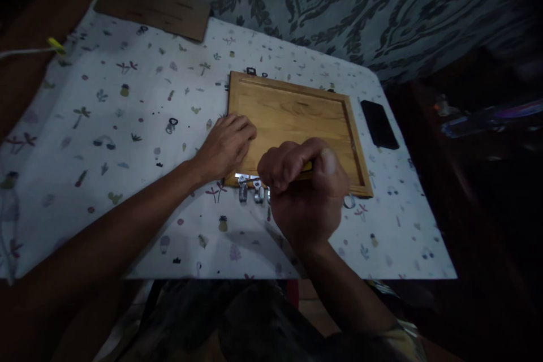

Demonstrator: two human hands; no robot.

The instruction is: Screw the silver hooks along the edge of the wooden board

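Observation:
A shallow wooden frame with a flat panel (292, 119) lies on the patterned table. Small metal clips (258, 192) sit along its near edge, towards the left corner. Resting on the frame's left side is my left hand (227, 146), its fingers bent together over the wood; whatever is beneath them is hidden. My right hand (307, 192) is a fist around a screwdriver with a yellow and black handle (307, 166), above the near edge. The tool's thin shaft (251, 180) points left to the clips. A metal ring (349, 201) shows at the near right edge.
A black phone (379, 124) lies right of the frame. Brown cardboard (156, 11) is at the table's back left. A patterned wall or cloth (322, 5) rises behind the table (127, 153). A white cable (25, 53) with a yellow tag crosses the far left.

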